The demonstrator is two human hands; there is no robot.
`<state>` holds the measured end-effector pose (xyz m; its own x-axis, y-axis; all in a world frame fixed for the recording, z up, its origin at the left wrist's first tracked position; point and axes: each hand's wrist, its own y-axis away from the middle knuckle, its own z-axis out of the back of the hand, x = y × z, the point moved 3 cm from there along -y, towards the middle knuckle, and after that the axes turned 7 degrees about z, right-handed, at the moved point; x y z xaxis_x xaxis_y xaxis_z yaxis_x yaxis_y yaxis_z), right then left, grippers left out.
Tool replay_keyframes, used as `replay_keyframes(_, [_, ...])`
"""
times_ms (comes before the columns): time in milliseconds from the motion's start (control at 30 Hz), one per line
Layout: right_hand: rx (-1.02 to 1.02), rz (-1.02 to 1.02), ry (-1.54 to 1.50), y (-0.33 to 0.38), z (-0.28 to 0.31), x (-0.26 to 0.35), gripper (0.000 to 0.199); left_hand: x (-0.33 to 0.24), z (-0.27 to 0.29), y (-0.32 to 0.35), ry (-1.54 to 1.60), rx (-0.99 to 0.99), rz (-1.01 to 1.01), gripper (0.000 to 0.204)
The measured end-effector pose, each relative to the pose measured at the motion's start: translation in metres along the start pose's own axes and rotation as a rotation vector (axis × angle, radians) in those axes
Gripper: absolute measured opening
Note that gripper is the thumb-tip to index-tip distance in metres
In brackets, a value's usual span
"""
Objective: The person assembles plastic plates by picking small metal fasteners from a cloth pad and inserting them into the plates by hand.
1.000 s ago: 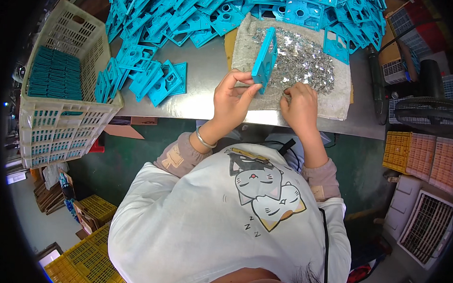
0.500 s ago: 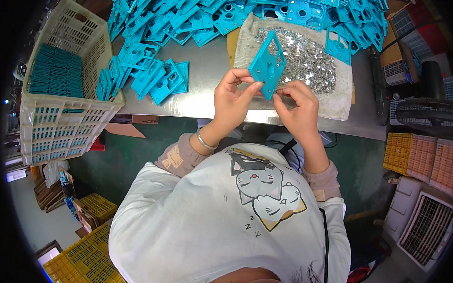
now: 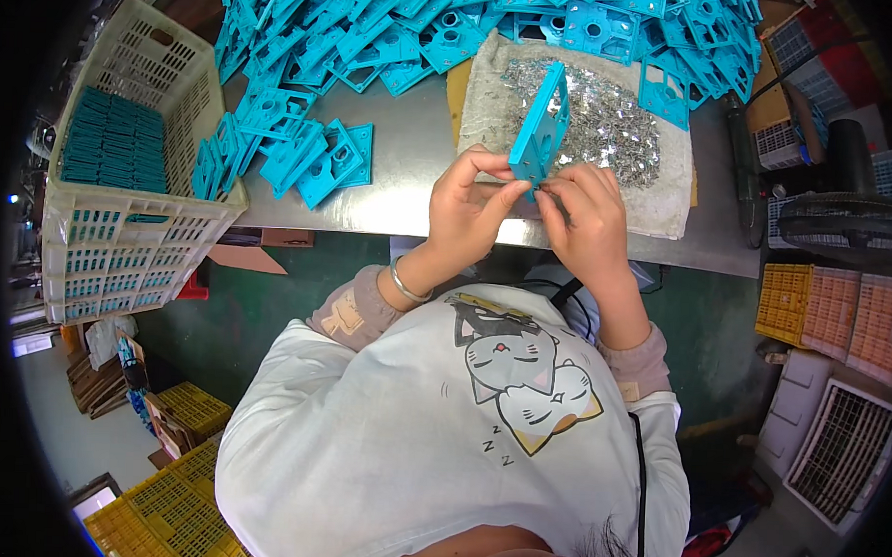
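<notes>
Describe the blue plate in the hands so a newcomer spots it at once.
Start at the grey cloth strewn with small silver parts on the metal table. At its near edge, the left hand and right hand pinch one blue plate. Unlike the plates heaped flat behind, it stands on edge, lifted off the table.

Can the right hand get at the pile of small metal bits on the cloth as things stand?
Probably yes: the right hand is beside the metal bits, nothing between, though its fingers grip the blue plate.
</notes>
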<state>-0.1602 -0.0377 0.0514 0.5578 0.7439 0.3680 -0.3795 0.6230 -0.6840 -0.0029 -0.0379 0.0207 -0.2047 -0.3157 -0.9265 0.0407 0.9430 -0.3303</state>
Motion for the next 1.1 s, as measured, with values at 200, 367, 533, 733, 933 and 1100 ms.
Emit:
replay_keyframes(200, [0.114, 0.058, 0.1, -0.001, -0.002, 0.001, 0.015, -0.003, -0.001, 0.001, -0.028, 0.023, 0.009, 0.027])
replay_keyframes(367, [0.065, 0.025, 0.009, 0.003, -0.003, 0.0, 0.016, -0.004, 0.0, 0.001, -0.04, 0.015, -0.02, 0.028])
replay_keyframes(533, [0.032, 0.021, 0.018, 0.004, -0.004, 0.002, 0.016, -0.003, -0.001, 0.001, 0.015, -0.003, -0.015, 0.027])
replay_keyframes(733, [0.052, -0.005, 0.059, 0.006, -0.006, 0.004, 0.012, -0.003, -0.001, 0.003, -0.025, 0.012, -0.033, 0.027])
replay_keyframes(933, [-0.01, 0.006, 0.014, 0.006, -0.003, 0.006, 0.012, -0.002, -0.001, 0.004, -0.037, 0.01, -0.033, 0.027])
replay_keyframes(1100, [-0.033, 0.057, 0.115, 0.004, -0.002, 0.011, 0.012, -0.002, -0.001, 0.005, -0.009, -0.019, -0.021, 0.026])
